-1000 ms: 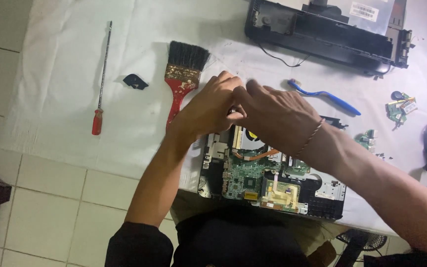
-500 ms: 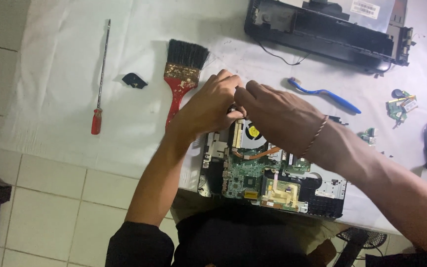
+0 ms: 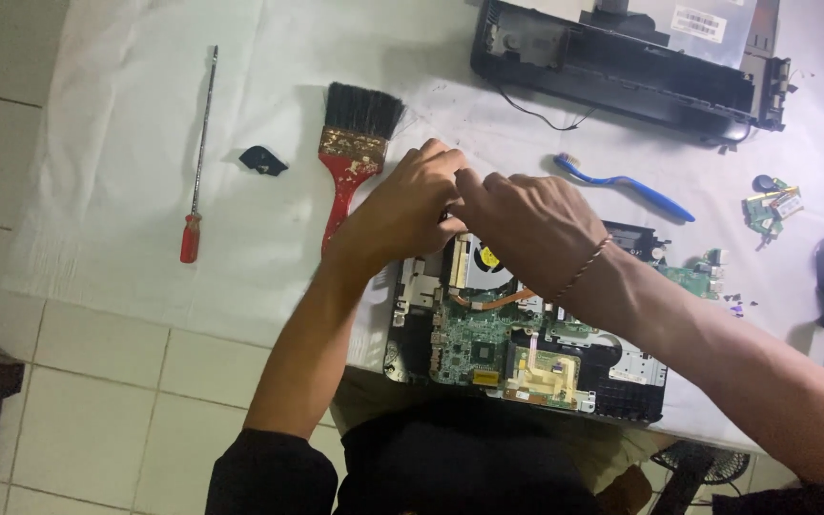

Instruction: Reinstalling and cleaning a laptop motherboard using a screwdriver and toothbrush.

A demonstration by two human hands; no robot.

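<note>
We've got both hands bunched together at the far-left corner of the opened laptop base (image 3: 526, 353) (green board and copper pipe showing). Our left hand (image 3: 410, 205) is curled, fingertips touching the right hand (image 3: 526, 224), which is curled too; can't tell what they're pinching. Just left of the left hand lies 1 red-handled brush (image 3: 350, 157), with 1 red screwdriver (image 3: 196, 162) further left. A blue toothbrush (image 3: 627, 183) sits right of the right hand.

Repair bench — opened laptop (image 3: 526, 353), screwdriver (image 3: 196, 162).
</note>
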